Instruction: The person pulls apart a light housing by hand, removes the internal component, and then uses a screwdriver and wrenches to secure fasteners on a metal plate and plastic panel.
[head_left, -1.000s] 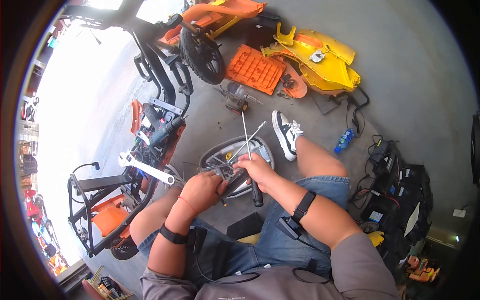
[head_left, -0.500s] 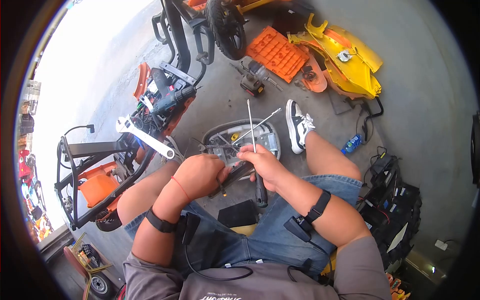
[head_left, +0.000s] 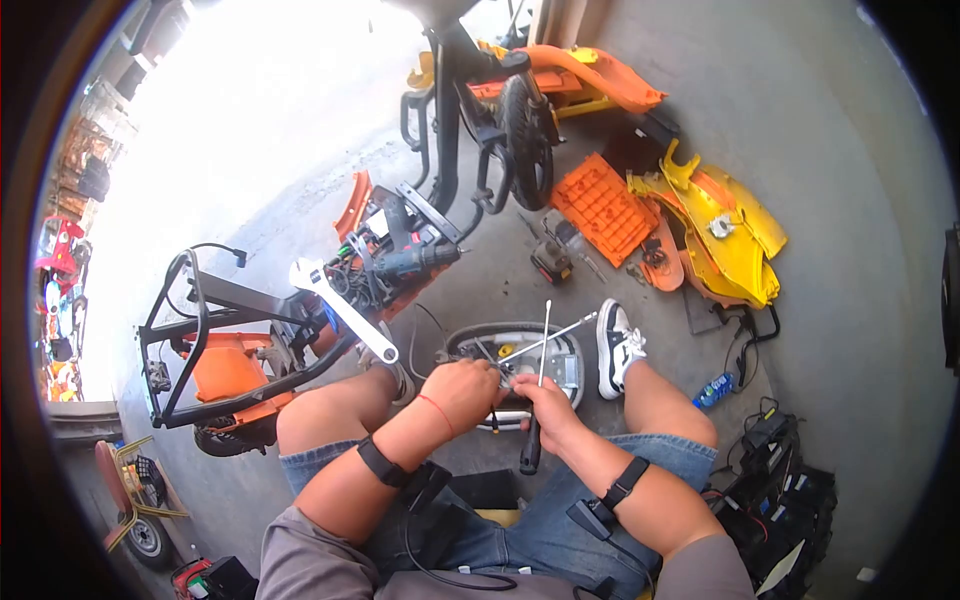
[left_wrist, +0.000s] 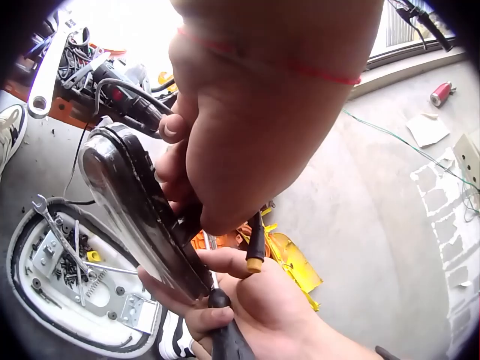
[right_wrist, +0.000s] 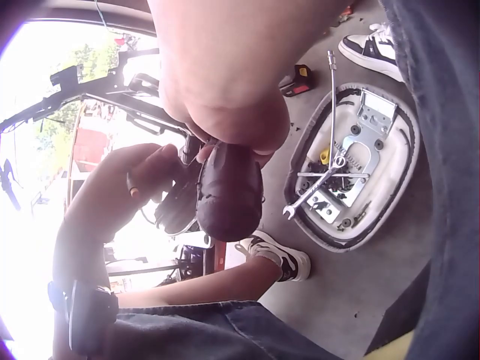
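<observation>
I sit with both hands together over my knees. My left hand (head_left: 478, 388) grips a glossy black oval housing (left_wrist: 139, 214); its fingers (left_wrist: 174, 169) curl round the edge. A black cable with a yellow tip (left_wrist: 255, 251) hangs beside it. My right hand (head_left: 538, 400) grips a screwdriver (head_left: 544, 340) by its dark handle (right_wrist: 229, 191), shaft pointing away from me. On the floor just beyond lies a white oval cover (head_left: 577, 352) that holds a wrench (right_wrist: 311, 191), a bracket and several screws.
A big silver adjustable wrench (head_left: 345, 312) lies on a stripped scooter frame (head_left: 200, 325) at the left. Farther off are a drill (head_left: 552, 262), an orange ribbed plate (head_left: 600, 205) and yellow body panels (head_left: 730, 235). Black batteries (head_left: 790, 490) sit at the right, a blue bottle (head_left: 715, 390) near my shoe (head_left: 620, 350).
My head has lifted and turned, so the hands now sit lower in the head view. Both hands keep their hold on the housing and the screwdriver.
</observation>
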